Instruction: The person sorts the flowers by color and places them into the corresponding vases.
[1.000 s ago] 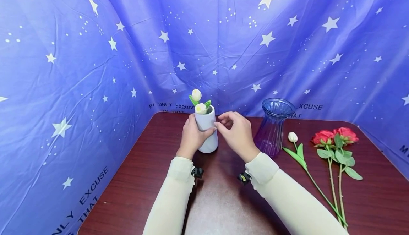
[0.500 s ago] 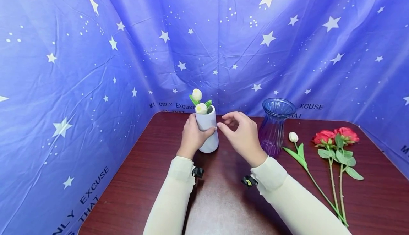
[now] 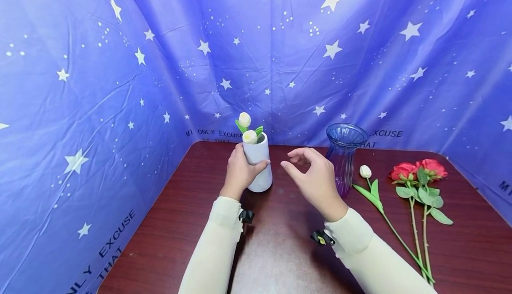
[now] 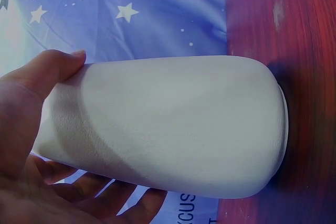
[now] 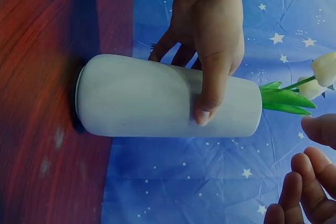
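White vase (image 3: pixel 258 154): stands upright on the table (image 3: pixel 280 258), left of centre, near the back edge. Two white tulips (image 3: pixel 250 137) sit in its mouth, leaning to about 11 o'clock; the slim stems likely find no support mid-opening and so tip toward the rim, leaving the 3 o'clock side of the mouth bare.

Left hand (image 3: pixel 241 170) grips the vase from its 9 o'clock side, thumb across the near face, fingers round the far side. Probable reason: steadying a tall, narrow body while leaving its mouth free.

Right hand (image 3: pixel 316 180) hangs at 3 o'clock of the vase, apart from it. Fingers loosely curved, thumb clear of them, nothing between.

Farther out, also about 3 o'clock: a fluted blue-purple glass vase (image 3: pixel 347 167), partly hidden behind the right hand. Beyond it, toward 4 o'clock, a single loose tulip (image 3: pixel 376 203) and two red roses (image 3: pixel 430 199) lie with blooms toward the back, stem ends toward the near edge; the tulip's stem crosses the roses' stems. Presumably laid so for easy pick-up by the right hand.

Backdrop: star-printed blue cloth (image 3: pixel 272 63), 12 o'clock.
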A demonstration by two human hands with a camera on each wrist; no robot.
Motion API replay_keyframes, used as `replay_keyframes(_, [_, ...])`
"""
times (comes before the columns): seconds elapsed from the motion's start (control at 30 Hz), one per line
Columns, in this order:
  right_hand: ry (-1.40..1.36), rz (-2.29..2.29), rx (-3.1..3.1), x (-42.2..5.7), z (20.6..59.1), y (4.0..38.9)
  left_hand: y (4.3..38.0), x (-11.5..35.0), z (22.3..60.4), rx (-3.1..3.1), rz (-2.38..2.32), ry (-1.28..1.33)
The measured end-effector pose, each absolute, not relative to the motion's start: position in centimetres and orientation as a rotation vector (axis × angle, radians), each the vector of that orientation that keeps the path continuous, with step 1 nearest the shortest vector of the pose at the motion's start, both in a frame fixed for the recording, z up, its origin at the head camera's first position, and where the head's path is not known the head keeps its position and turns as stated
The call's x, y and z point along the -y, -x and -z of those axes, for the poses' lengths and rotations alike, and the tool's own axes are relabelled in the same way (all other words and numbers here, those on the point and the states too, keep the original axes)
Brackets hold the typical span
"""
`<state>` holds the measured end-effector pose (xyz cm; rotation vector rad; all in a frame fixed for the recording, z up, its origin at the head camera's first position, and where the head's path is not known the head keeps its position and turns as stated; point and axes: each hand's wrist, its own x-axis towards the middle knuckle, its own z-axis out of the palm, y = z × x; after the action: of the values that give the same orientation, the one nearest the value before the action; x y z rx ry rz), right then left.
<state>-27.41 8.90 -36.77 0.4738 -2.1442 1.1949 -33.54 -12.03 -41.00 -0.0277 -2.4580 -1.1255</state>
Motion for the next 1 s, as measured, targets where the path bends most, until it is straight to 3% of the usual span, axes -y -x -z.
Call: replay_keyframes(1.0, [-0.408,-1.061,2.175,-15.4,38.2,24.3,33.2,12.2,40.8,2.475,1.169,0.012])
